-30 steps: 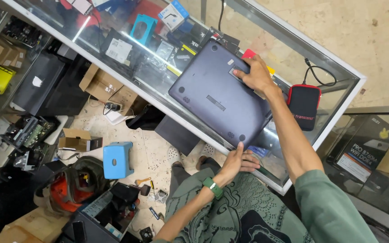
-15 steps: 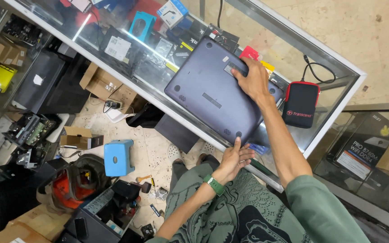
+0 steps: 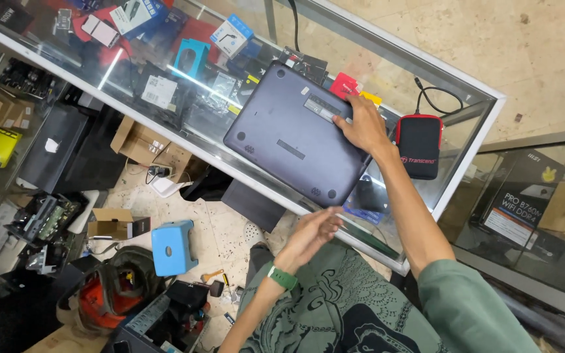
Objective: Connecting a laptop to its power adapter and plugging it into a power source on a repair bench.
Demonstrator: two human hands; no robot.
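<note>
The upturned laptop (image 3: pixel 299 134) at frame centre is pressed flat by the right hand (image 3: pixel 364 127), the left hand (image 3: pixel 315 232) open below it; a steady grip seems needed.

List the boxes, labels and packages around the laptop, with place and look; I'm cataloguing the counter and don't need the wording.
Sticker label: pale grey strip on the laptop underside, beside the right hand.
Blue-and-white box: inside the glass case, above the laptop.
Teal box: inside the case, upper left.
Red package: under the glass by the laptop's top edge.
Dark box: in the right cabinet, white lettering.
</note>
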